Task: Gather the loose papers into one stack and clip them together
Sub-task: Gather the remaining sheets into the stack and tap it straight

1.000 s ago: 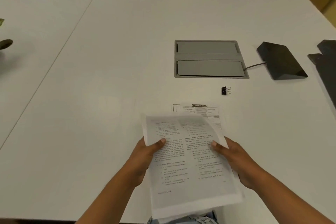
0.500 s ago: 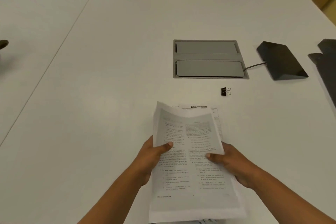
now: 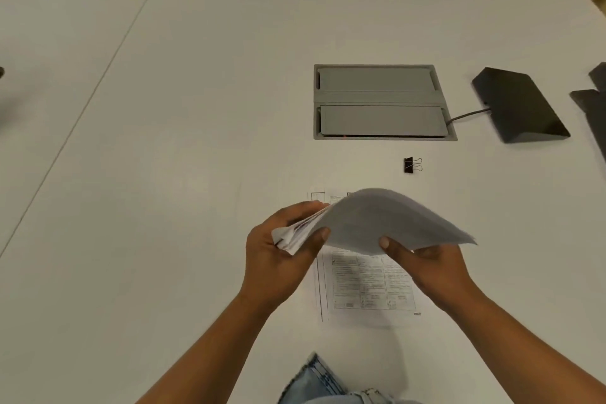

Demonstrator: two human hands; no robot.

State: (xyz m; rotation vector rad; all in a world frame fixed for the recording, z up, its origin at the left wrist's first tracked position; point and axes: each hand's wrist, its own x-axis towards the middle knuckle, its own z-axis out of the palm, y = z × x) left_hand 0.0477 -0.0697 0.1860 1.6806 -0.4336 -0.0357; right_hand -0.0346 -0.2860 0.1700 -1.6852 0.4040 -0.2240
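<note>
I see both of the person's bare hands holding a sheaf of papers (image 3: 377, 220) in the air just above a white table (image 3: 196, 108). The sheets are thin and matte, bowed upward into an arch, with the blank grey-white underside facing me. The left hand (image 3: 278, 259) closes around the sheaf's left edge, where the layered sheet ends fan out slightly; its thumb presses on the near face. The right hand (image 3: 436, 266) grips the near edge from below, thumb on top, while the far right corner droops free.

Directly beneath the sheaf, one printed sheet (image 3: 367, 285) lies flat on the table, covered in small boxed text too fine for me to read. Its upper part is hidden behind the lifted papers and hands.

Beyond the papers and to the right, apart from them, a small black binder clip (image 3: 411, 165) with wire handles rests on the table. Further back, a grey rectangular cable hatch (image 3: 380, 102) with two flat lids is set flush into the smooth surface. To its right sits a black wedge-shaped device (image 3: 521, 105), a thin cable (image 3: 465, 115) running from it into the hatch. Pale denim (image 3: 324, 384) shows at the bottom edge.
</note>
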